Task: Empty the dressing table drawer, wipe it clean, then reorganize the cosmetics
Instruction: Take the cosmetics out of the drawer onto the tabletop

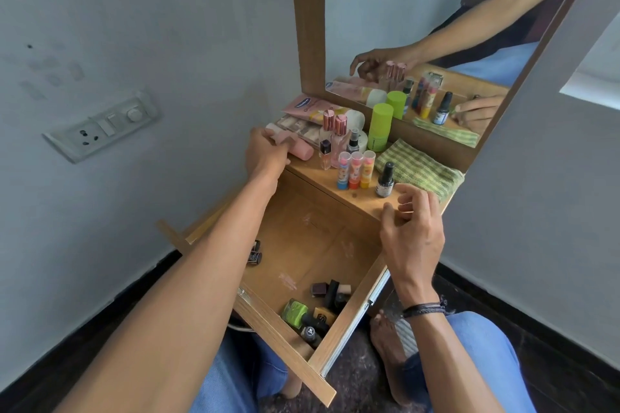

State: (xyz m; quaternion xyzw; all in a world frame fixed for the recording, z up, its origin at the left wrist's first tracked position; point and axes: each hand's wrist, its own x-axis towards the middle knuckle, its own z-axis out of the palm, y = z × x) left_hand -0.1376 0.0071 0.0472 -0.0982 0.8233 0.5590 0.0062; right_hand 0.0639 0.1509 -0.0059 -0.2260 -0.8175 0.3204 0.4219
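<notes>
The wooden drawer [302,245] is pulled out below the dressing table top [362,201]. Several small bottles and lipsticks [318,308] lie in its near corner, and two dark tubes [254,253] rest by its left wall. My left hand [265,152] grips a pink tube [297,146] lying at the left end of the top. My right hand [414,228] hovers over the front right edge of the top, fingers apart and holding nothing, just right of a black nail polish bottle [385,179]. A green checked cloth [419,171] lies folded behind it.
On the top stand three lip balm sticks [355,169], perfume bottles [335,141], a green cylinder [379,127], a palette [302,127] and a squeeze tube [322,107]. A framed mirror [419,27] rises behind. A wall socket [100,127] is at the left. My feet rest under the drawer.
</notes>
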